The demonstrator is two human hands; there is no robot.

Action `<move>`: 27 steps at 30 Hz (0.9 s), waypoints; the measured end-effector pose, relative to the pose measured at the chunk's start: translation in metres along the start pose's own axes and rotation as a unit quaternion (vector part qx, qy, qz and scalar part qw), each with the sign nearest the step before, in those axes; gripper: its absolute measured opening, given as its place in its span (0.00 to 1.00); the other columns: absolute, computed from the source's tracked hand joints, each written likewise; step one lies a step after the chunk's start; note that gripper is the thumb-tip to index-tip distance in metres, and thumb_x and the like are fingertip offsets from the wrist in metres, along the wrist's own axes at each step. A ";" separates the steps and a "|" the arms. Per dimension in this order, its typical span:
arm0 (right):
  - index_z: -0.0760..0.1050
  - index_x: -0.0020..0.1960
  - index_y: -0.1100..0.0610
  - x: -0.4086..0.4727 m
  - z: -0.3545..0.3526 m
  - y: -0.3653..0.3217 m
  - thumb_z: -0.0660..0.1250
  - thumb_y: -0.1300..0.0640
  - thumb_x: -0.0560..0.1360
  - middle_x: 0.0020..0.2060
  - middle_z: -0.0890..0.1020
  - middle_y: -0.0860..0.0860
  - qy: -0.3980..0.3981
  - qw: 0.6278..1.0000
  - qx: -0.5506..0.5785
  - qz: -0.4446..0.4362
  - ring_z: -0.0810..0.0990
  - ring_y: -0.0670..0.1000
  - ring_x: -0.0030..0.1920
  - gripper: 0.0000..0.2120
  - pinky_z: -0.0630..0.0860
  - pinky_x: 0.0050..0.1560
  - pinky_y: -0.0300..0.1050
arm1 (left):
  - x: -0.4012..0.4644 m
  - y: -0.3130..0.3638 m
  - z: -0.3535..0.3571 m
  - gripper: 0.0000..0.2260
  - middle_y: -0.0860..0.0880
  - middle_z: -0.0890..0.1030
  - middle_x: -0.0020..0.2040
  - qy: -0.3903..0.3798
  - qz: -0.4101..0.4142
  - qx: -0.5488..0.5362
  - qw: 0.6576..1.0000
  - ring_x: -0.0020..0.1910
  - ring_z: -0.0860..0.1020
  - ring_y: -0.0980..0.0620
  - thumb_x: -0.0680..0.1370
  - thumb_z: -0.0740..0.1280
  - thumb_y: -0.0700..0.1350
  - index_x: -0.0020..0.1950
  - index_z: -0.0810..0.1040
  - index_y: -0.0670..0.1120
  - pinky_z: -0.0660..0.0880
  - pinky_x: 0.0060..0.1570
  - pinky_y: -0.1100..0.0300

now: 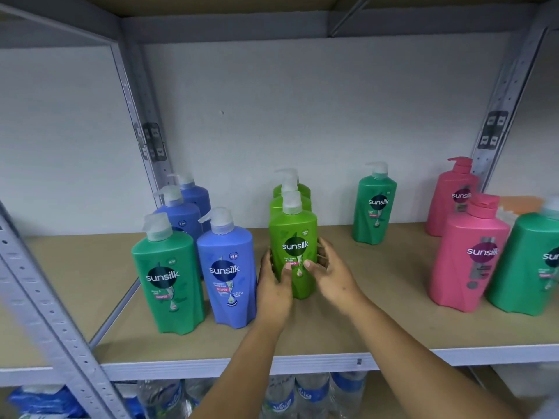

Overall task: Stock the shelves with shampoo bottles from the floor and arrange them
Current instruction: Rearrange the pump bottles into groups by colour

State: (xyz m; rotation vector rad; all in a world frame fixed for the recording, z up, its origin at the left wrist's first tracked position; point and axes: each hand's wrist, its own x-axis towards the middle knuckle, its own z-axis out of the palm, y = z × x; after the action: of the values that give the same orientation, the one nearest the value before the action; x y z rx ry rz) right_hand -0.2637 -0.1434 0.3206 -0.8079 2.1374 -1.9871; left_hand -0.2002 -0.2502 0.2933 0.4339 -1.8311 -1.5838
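Clasping lime bottle point(293, 237) (upright) | left hand point(273, 285), right hand point(329, 273) | shelf point(378, 313) bare rightward

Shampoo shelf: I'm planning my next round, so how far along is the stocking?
Done: blue bottles and lime bottles stand in rows on the shelf. In hand: both the left hand and right hand grip the front lime bottle. Left: the teal bottles and pink bottles stand scattered; the floor stock is out of view.

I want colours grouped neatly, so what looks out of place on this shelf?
One dark green bottle stands alone at the back, apart from the other dark green ones at the far left and far right. Nothing looks spilled or tipped.
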 end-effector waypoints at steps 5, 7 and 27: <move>0.67 0.66 0.47 0.003 0.002 -0.005 0.65 0.68 0.76 0.55 0.78 0.45 0.002 1.000 -0.002 -0.014 0.76 0.40 0.55 0.24 0.74 0.57 0.34 | 0.004 0.006 0.002 0.18 0.53 0.77 0.61 -0.002 0.000 0.007 1.000 0.60 0.76 0.54 0.79 0.63 0.44 0.69 0.66 0.52 0.72 0.64 0.49; 0.66 0.66 0.46 0.004 0.002 -0.006 0.65 0.68 0.76 0.55 0.78 0.45 0.006 1.000 -0.002 -0.017 0.76 0.42 0.56 0.25 0.73 0.57 0.34 | 0.005 0.007 0.002 0.18 0.52 0.77 0.61 -0.003 0.000 0.010 1.000 0.60 0.76 0.54 0.79 0.63 0.44 0.69 0.66 0.52 0.72 0.64 0.49; 0.65 0.69 0.50 -0.001 0.003 -0.013 0.64 0.67 0.76 0.57 0.78 0.49 0.002 1.000 -0.021 -0.012 0.76 0.46 0.58 0.25 0.72 0.63 0.41 | 0.001 0.015 0.000 0.20 0.54 0.76 0.61 -0.021 -0.015 0.044 0.999 0.60 0.75 0.52 0.80 0.62 0.44 0.72 0.62 0.52 0.72 0.64 0.50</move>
State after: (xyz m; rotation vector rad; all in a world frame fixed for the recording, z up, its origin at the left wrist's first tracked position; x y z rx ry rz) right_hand -0.2581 -0.1455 0.3321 -0.8414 2.1889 -1.9620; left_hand -0.1990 -0.2478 0.3077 0.4728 -1.9396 -1.5485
